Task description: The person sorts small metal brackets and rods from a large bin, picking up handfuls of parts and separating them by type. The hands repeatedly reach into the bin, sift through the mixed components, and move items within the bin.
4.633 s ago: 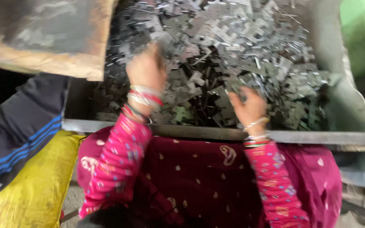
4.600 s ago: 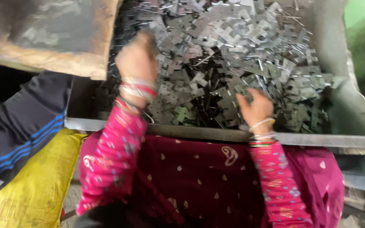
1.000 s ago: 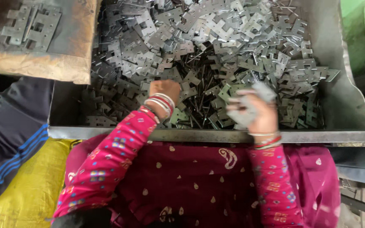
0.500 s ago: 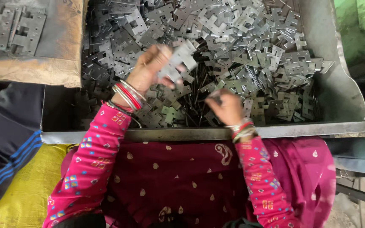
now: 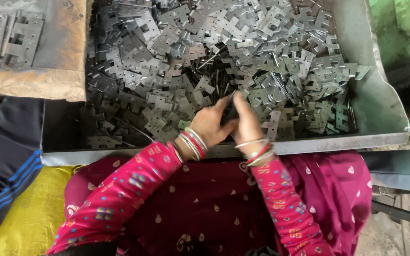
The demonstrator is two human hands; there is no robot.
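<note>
A large grey metal tray holds a heap of several flat grey metal hinge plates. My left hand and my right hand are pressed together at the tray's near edge, fingers curled around a small dark metal piece between them. Most of that piece is hidden by my fingers. Both wrists wear bangles and pink patterned sleeves. Thin dark metal pins lie among the plates just beyond my hands.
A rusty brown board at the upper left carries a few assembled hinges. Another person's dark blue striped sleeve and a yellow sack are at the left. A green object stands at the upper right.
My hands were apart, the left lifting plates above the heap. Now both have come together low at the tray's near edge, closed around one small piece.
</note>
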